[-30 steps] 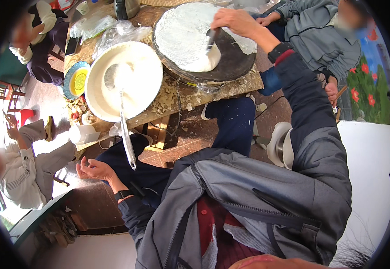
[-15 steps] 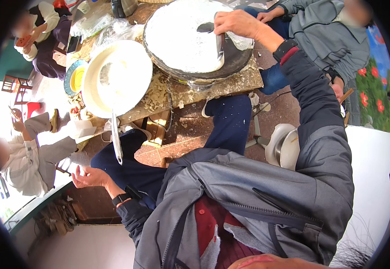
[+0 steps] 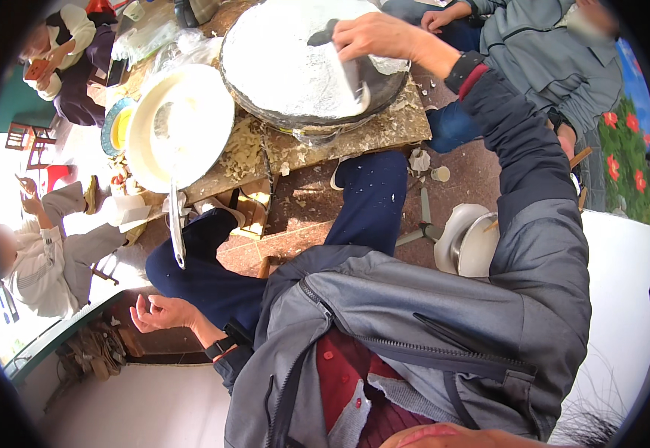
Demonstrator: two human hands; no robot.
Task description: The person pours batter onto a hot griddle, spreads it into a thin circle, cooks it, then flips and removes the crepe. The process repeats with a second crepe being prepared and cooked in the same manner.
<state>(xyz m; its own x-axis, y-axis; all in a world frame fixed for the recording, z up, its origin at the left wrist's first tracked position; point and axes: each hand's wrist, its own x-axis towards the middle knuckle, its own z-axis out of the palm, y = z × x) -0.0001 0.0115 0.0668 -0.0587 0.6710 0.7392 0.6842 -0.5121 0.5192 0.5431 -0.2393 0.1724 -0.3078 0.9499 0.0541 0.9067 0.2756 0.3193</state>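
My right hand point(image 3: 373, 37) is closed around a scraper point(image 3: 351, 78) with a dark handle. Its flat blade meets the white batter layer point(image 3: 273, 60) near the edge of the round black griddle point(image 3: 387, 86). Bare dark surface shows to the right of the blade. Left of the griddle is a large cream basin point(image 3: 204, 142) with pale liquid inside. From the basin, the metal handle of a ladle or spoon point(image 3: 177, 231) sticks out toward me; its head is hidden. My left hand point(image 3: 164, 312) hovers beside my knee, empty, its fingers loosely bent and apart.
Pale scraps litter the wooden table point(image 3: 250, 157). A blue-rimmed plate point(image 3: 107, 138) with something yellow stands left of the basin, clear plastic bags point(image 3: 183, 52) behind it. Pale bowls point(image 3: 474, 243) are by my right side. People sit at the upper right and along the left.
My right hand has moved a little left with the scraper, whose blade has turned. My left hand has drawn slightly back toward me, its fingers more bent. The whole view has shifted slightly.
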